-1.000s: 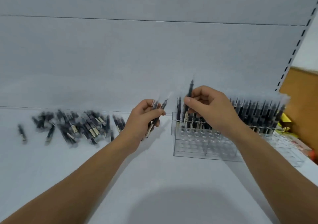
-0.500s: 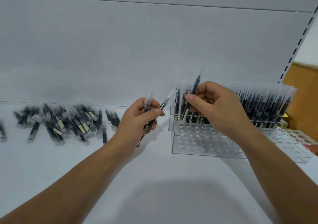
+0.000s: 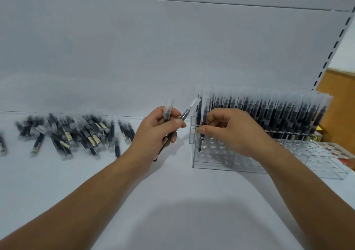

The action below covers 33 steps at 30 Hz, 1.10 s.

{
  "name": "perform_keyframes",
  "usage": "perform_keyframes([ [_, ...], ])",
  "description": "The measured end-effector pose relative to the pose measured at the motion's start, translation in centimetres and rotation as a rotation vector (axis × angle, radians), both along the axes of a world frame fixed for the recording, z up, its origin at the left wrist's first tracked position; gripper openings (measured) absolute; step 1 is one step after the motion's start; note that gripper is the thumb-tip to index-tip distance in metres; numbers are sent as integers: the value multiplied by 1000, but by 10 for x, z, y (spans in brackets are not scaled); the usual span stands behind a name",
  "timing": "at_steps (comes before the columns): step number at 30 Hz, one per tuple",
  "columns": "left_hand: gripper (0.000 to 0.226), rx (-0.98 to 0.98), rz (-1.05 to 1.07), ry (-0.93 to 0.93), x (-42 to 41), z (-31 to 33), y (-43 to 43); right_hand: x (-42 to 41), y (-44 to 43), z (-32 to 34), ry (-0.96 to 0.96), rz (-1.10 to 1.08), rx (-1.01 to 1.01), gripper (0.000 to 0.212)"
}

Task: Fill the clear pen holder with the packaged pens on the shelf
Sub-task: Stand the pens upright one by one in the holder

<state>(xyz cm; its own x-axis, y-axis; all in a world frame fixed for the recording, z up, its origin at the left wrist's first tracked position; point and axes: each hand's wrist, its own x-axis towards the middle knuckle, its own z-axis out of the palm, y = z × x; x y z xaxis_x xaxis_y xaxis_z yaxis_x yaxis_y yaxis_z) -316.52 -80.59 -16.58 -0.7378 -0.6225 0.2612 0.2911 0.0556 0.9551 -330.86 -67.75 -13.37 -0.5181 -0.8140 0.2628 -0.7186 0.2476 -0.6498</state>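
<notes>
A clear acrylic pen holder (image 3: 215, 161) stands on the white shelf, right of centre. Its back rows are packed with upright packaged black pens (image 3: 278, 113); the front holes are bare. My right hand (image 3: 230, 130) sits over the holder's left end and pinches one packaged pen (image 3: 204, 111) that stands low in a hole there. My left hand (image 3: 155, 132), just left of the holder, grips two packaged pens (image 3: 185, 113) that point up and to the right. A loose pile of packaged pens (image 3: 76, 134) lies on the shelf to the left.
The white shelf back panel (image 3: 153, 48) rises right behind the holder and pile. A slotted upright (image 3: 332, 52) and an orange-brown board (image 3: 342, 111) close off the right side. A second clear holder section (image 3: 326, 159) extends right, with red and yellow items behind it.
My right hand has lowered its pen from above the holder down into a hole at the left end. The left hand has kept its two pens, almost still.
</notes>
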Motion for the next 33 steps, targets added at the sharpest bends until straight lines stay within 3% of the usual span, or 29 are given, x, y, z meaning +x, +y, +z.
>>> perform_keyframes([
  [6, 16, -48, -27, 5, 3, 1, 3, -1, 9, 3, -22, -16, 4, 18],
  [11, 12, -101, -69, 56, 5, 3, 6, -1, 21, 14, -127, -6, -285, 13],
  [17, 12, -109, -37, 179, 8, 5, 11, 10, 19, 16, -159, 38, -462, 16],
  [19, 11, -143, -70, 195, 9, 5, 14, 11, 20, 19, -203, 123, -436, 20],
  [23, 10, -184, -108, 190, 4, 5, 23, 13, 19, 14, -240, 314, -334, 19],
  [28, 18, -241, -38, 111, 3, 8, 29, 9, 19, 11, -319, 358, -345, 21],
  [30, 22, -273, 5, 79, 2, 7, 29, 11, 18, 12, -346, 346, -383, 25],
  [33, 22, -219, 50, 71, 1, 5, 22, 6, 21, 20, -468, 247, -576, 12],
])
